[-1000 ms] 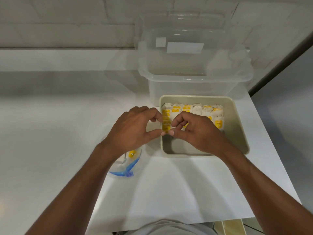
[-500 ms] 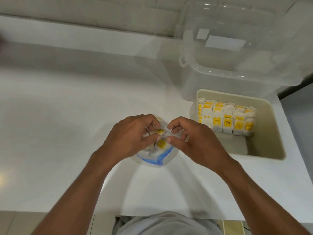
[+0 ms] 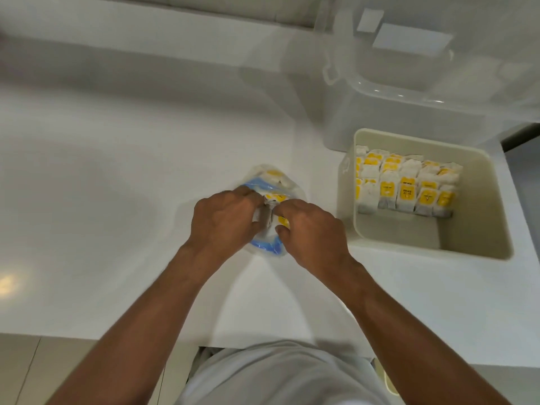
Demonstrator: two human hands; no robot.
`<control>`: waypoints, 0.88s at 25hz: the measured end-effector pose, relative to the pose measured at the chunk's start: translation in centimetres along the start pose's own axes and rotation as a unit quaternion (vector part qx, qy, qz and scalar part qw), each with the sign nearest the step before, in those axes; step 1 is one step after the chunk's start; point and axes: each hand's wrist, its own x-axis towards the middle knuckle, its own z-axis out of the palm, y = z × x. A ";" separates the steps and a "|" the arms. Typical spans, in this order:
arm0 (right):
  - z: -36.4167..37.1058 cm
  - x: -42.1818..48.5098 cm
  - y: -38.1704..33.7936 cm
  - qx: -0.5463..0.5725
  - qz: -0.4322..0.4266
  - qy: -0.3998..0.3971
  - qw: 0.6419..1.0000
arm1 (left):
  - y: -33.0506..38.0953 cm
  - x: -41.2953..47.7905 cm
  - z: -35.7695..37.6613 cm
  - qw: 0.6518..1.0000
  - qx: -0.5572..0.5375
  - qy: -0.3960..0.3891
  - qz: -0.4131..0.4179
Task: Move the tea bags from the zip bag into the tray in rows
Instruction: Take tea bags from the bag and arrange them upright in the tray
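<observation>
Taking the tray as reference for everything below. Seeing the zip bag lying flat on the white table, left of the tray, near it but not touching.

Working both hands at the bag end nearest the person, the end with the blue strip. Curling the left hand round the zip bag on the side farther from the tray, knuckles up and fingers tucked in on the film. Pinching a yellow-tagged tea bag with the right hand on the side nearer the tray, thumb under and fingers over. Not managing to tell whether pinching bare paper or through the film. Holding both hands narrow, fingertips almost meeting, with a strip of white paper showing between them.

Seeing loose tea bags inside the zip bag beyond the hands, yellow tags up.

Seeing packed tea bags standing upright in rows across the far half of the tray, pressed against its far and left walls. Seeing their yellow tags facing the tray's near side. Seeing bare floor over the tray's near half and a gap along its right wall.

Seeing a clear plastic bin just behind the tray, with white labels on it. Not resolving whether touching the tray's far rim.
</observation>
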 end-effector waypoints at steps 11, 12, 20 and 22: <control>-0.6 0.3 0.9 0.035 0.009 -0.025 0.999 | 0.1 0.8 1.6 0.997 0.031 0.045 0.060; -0.6 0.3 1.0 0.044 0.011 -0.029 0.999 | 0.1 0.7 1.9 0.996 0.018 0.051 0.068; -0.7 0.6 1.6 0.094 0.017 -0.046 0.994 | 0.4 0.8 1.0 0.996 0.070 0.041 0.044; -0.8 0.6 1.6 0.080 0.008 -0.053 0.995 | 1.1 0.6 1.0 0.996 0.076 0.029 0.047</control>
